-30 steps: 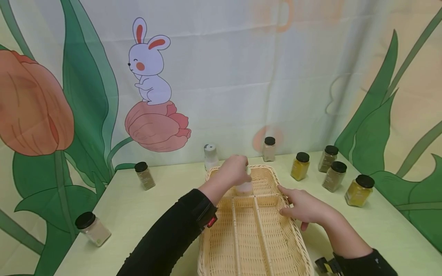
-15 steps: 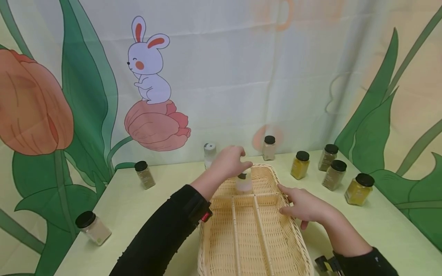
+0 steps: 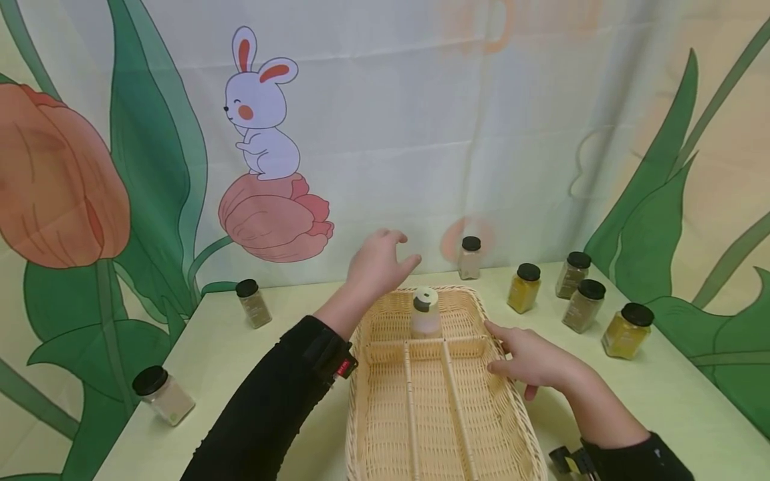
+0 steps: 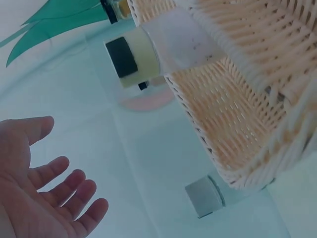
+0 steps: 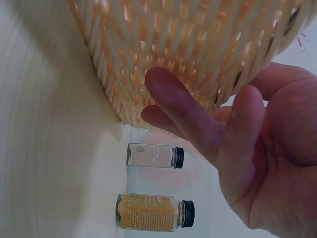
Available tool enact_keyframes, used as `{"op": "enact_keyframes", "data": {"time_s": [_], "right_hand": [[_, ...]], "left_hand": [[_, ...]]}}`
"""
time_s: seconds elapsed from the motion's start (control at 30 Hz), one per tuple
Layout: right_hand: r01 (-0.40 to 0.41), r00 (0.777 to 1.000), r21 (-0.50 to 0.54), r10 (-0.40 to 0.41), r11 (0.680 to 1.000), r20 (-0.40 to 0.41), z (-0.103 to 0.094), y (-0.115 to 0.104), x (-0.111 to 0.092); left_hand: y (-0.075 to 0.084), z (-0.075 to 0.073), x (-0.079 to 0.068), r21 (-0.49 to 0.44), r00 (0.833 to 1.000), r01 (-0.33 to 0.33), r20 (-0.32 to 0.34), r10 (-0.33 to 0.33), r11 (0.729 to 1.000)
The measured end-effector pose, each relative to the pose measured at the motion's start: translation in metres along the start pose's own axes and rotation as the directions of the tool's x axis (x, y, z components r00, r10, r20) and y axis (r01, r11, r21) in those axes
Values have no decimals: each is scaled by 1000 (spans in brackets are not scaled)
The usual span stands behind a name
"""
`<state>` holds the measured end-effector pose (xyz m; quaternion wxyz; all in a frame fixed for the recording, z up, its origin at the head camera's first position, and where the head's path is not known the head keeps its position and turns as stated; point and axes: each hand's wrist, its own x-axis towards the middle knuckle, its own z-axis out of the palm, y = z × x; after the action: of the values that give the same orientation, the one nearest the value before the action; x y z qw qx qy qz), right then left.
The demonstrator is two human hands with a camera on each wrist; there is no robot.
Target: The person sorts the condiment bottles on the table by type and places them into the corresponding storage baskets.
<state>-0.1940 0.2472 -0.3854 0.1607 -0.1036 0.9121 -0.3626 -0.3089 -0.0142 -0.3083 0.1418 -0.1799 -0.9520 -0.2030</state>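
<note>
A whitish, translucent cylindrical bottle (image 3: 426, 323) with a pale yellow lid (image 3: 428, 294) stands upright in the far compartment of a rectangular, beige wicker basket (image 3: 385, 414) on a pale green tabletop (image 3: 204, 341). The left hand (image 3: 377, 266), fingers spread, hangs near the basket's far left corner; the right hand (image 3: 532, 359) holds its right rim.

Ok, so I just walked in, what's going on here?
Someone's right hand grips the right rim of a wicker basket. Their left hand is open in the air near the basket's far left corner, holding nothing. A bottle with a pale yellow cap stands in the far compartment. A second bottle is just beyond the basket. Black-lidded jars stand around on the table.
</note>
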Motion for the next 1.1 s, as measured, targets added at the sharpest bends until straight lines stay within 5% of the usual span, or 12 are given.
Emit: {"op": "enact_keyframes", "data": {"time_s": [0.43, 1.1], "right_hand": [[-1, 1000, 9, 1, 1000, -1, 0, 0, 0], [-4, 1000, 1, 4, 1000, -4, 0, 2, 1]], "left_hand": [[-37, -4, 4, 41, 997, 9, -81, -5, 999], [-79, 20, 3, 78, 1000, 6, 28, -9, 997]]}}
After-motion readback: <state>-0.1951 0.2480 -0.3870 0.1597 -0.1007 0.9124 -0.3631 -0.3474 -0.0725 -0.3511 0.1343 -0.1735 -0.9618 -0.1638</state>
